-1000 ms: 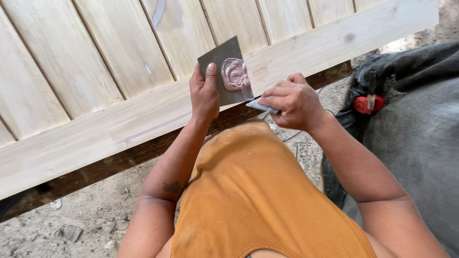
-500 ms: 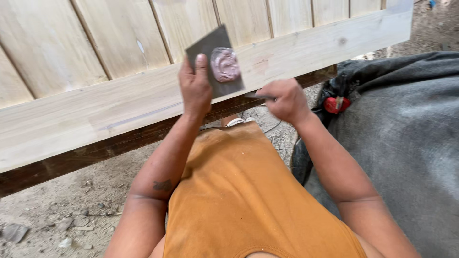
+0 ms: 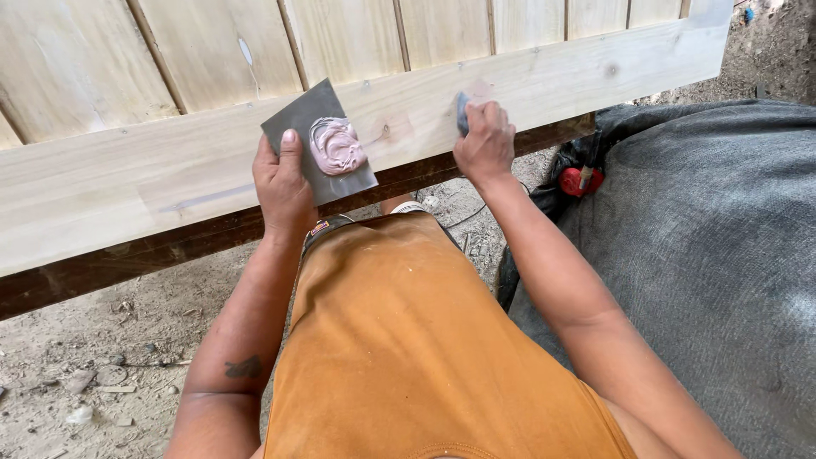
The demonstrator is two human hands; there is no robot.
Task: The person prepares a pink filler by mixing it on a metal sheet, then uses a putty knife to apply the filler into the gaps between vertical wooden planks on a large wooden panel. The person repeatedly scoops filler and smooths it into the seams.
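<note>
Grey felt-like cloth (image 3: 705, 255) at right, draped over sth bulky, wrinkled near top edge. Red object (image 3: 580, 180) tucked against cloth's left fold, kind unclear. Dirt ground (image 3: 102, 340) lower left, strewn w/ small stones and wood chips (image 3: 85, 387). Thin dark cable (image 3: 478, 212) lying on ground btwn dark beam and cloth. Dark brown beam (image 3: 127, 263) running under pale plank, slanting up to right. Orange garment (image 3: 416, 340) at bottom centre, dusty specks near top.

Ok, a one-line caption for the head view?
Left hand holds grey board of pink filler; right hand presses scraper against wooden plank.
</note>
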